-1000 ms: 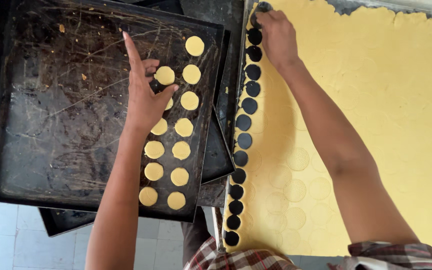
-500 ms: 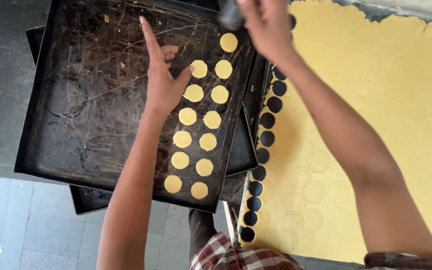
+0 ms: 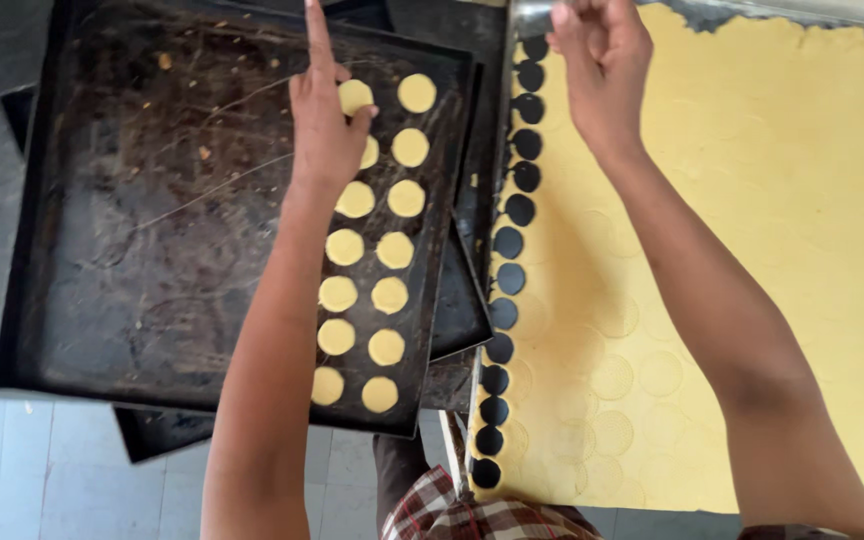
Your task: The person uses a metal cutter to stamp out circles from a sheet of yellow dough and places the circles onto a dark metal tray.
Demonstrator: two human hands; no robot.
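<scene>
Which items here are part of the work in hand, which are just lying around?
In use:
- left hand placing a dough round
- top baking tray with two rows of rounds
- rolled dough sheet, holes cut along its edge
- right hand above the sheet

Lying about:
- spare trays stacked underneath
- tiled floor

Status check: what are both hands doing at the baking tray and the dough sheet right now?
Left hand pinching a dough round over the baking tray. Right hand raised above the dough sheet; whether it holds anything is unclear. Nothing blocking either.
</scene>
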